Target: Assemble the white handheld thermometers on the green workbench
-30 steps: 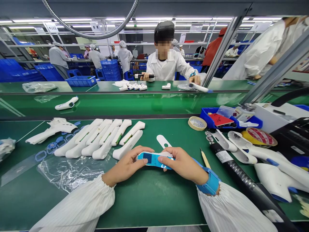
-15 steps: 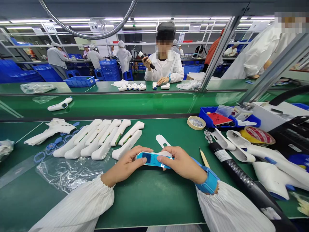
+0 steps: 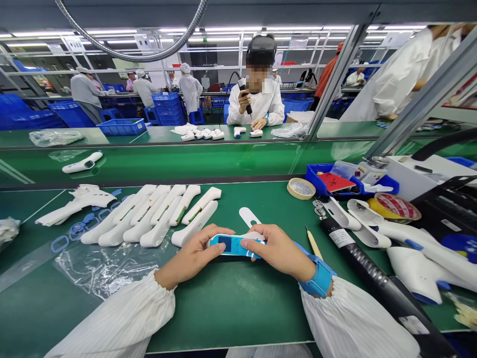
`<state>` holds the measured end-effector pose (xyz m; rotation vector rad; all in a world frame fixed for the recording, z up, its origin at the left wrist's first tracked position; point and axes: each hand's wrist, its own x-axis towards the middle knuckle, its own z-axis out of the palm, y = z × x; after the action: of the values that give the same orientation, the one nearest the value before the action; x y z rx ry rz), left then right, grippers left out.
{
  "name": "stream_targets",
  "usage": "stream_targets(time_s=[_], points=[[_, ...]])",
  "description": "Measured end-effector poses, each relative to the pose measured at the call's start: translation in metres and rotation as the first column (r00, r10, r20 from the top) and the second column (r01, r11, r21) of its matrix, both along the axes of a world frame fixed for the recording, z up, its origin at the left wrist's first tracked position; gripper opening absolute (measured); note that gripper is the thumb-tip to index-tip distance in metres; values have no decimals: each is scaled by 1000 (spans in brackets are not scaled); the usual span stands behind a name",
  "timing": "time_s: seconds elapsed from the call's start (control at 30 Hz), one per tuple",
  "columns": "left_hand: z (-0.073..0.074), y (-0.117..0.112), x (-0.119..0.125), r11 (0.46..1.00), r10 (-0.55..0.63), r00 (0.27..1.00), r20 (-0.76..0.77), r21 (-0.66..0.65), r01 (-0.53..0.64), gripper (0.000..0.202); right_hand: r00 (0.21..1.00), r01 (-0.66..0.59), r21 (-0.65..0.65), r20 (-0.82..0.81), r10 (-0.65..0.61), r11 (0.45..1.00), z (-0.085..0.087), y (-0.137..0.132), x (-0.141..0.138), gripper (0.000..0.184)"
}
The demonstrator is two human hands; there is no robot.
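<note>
My left hand (image 3: 194,254) and my right hand (image 3: 285,252) grip opposite ends of a thermometer housing (image 3: 234,246), white with a bright blue face and a dark display window. It lies sideways just above the bench. Both thumbs rest on the blue face, while the other fingers are partly hidden behind it. Just beyond the right hand lies a flat white strip (image 3: 247,215) with a hole in it. Left of the hands, several white housing shells (image 3: 151,219) lie in a slanted row, some showing green circuit boards.
Clear plastic bags (image 3: 108,263) lie at left. On the right are a tape roll (image 3: 301,189), a blue parts bin (image 3: 313,173), a wooden-handled pointed tool (image 3: 314,242), a black tube (image 3: 367,271) and white shells (image 3: 412,271). Opposite, a co-worker holds a power screwdriver (image 3: 244,92).
My hands keep the same hold on the thermometer housing. Across the bench, the co-worker's screwdriver has swung right and points downward. A white thermometer on the green belt has shifted left.
</note>
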<state>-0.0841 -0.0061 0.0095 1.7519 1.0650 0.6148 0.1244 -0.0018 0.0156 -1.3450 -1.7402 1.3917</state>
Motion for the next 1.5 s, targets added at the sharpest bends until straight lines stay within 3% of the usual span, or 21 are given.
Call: stream_targets(time_s=[0.4,0.6,0.83,0.93,1.07,1.2,1.33,1.43,1.5], points=[[3,-1,11,999,34,997,-74,5,-34,34,988,13,89,155,-27,996,-5,-2,1,23],[0,-5,13,987,23,984,-179,158,6,42,989,39,56,143,-47,998,-7,-1,3,25],[-6,-5,13,960,24,977,-213,278,37,34,999,37,21,26,-38,999,-1,2,7,34],[-7,-4,11,952,62,971,-231,307,12,35,996,85,38,-18,-85,996,2,2,17,36],[-11,-2,8,939,95,959,-268,344,3,35,971,239,47,16,-240,970,3,-7,43,36],[-19,0,6,911,131,956,-262,411,-12,33,878,454,175,76,-472,873,7,-29,88,38],[-24,1,4,896,159,951,-267,443,-25,33,648,669,346,162,-744,658,20,-52,143,34],[-25,0,4,898,161,947,-278,440,-24,35,479,721,464,203,-854,514,26,-57,177,34],[-25,0,3,897,164,945,-282,441,-25,36,423,713,506,242,-873,485,26,-53,191,38]])
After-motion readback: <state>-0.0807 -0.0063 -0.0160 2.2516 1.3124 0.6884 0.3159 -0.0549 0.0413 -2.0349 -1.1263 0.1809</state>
